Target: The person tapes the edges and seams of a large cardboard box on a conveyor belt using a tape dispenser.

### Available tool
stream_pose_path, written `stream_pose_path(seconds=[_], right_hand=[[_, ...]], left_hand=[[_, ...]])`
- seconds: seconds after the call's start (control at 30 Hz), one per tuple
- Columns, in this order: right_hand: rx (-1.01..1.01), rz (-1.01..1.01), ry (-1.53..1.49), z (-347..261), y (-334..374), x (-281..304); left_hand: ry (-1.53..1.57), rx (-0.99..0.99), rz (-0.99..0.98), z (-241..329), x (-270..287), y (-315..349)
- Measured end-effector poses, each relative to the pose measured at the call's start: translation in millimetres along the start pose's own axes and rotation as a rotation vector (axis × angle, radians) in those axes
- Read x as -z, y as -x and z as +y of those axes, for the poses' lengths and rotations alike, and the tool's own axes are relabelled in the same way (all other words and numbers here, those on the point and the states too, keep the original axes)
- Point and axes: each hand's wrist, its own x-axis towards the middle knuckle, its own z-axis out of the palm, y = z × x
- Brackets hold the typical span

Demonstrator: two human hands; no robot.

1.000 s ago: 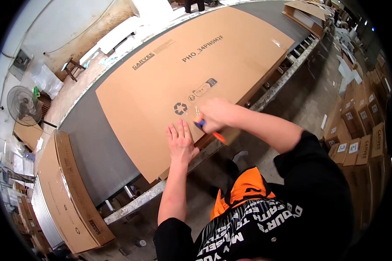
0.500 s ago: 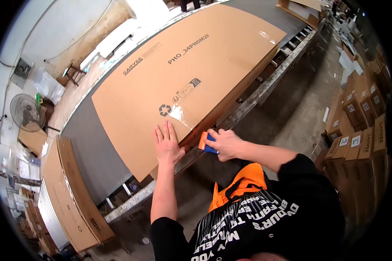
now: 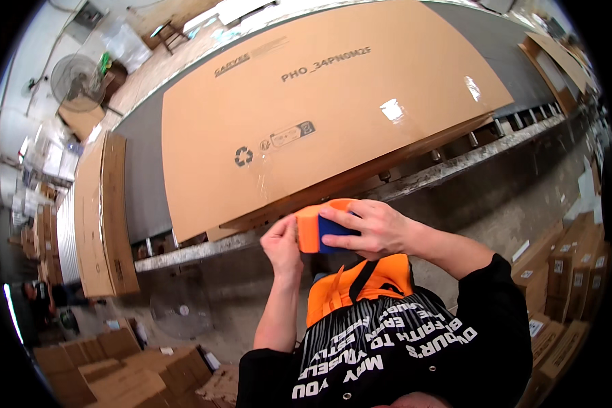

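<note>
A large flat cardboard carton (image 3: pixel 353 112) lies on the conveyor, with shiny strips of clear tape along its near edge. My right hand (image 3: pixel 381 231) is wrapped round an orange and blue tape dispenser (image 3: pixel 309 230), held in front of that near edge. Close by the dispenser's orange end, the fingers of my left hand (image 3: pixel 282 246) are pinched together. Whatever sits between those fingertips is too small to make out. Neither hand touches the carton.
The grey conveyor belt (image 3: pixel 145 194) runs under the carton, edged by a worn metal rail (image 3: pixel 194 253). Another long carton (image 3: pixel 98 217) stands at the left. An open carton (image 3: pixel 557 68) is at the far right. Stacked boxes (image 3: pixel 557 279) line the right side; a fan (image 3: pixel 77 83) stands far left.
My left hand has left the carton's top and closed its fingers beside the tape dispenser. My right hand has brought the dispenser away from the carton's edge. The view has turned.
</note>
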Motion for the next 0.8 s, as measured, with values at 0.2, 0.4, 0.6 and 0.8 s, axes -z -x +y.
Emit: stream_pose_path(seconds=[0.2,0.4,0.6,0.8], right_hand=[[-0.046,-0.387,0.224,69,14,89],[-0.089,-0.504,0.230,72,-8,74],[-0.171,-0.664,0.328,76,-21,48],[-0.206,-0.636,0.303,73,-42,32]], left_hand=[[-0.344,-0.468,0.676,29,90,-46],[-0.862,-0.711,0.911,-13,103,-82],[-0.642,-0.401,0.940,-12,95,-93],[0.098,-0.677,1.027,-6,77,-140]])
